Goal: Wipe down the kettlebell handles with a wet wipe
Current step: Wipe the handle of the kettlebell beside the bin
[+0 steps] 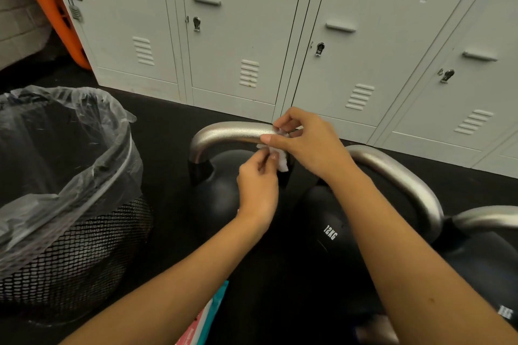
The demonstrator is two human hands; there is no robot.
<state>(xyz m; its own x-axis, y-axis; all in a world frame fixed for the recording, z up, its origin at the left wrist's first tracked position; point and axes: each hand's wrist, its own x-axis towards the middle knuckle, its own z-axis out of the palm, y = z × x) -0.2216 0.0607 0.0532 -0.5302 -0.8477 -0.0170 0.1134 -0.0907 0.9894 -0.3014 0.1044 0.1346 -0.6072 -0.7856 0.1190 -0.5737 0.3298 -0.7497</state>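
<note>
- Grey lockers (229, 36) behind, black floor.
- Both hands, left hand (256, 185) and right hand (305, 143), pinch the limp wet wipe (281, 161) against the rigid, likely slick handle (224, 134).

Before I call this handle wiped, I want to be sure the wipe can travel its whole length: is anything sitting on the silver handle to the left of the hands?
Nothing visible. Both the left hand and right hand pinch the wet wipe at the handle's right end; its leftward curve is bare.
</note>
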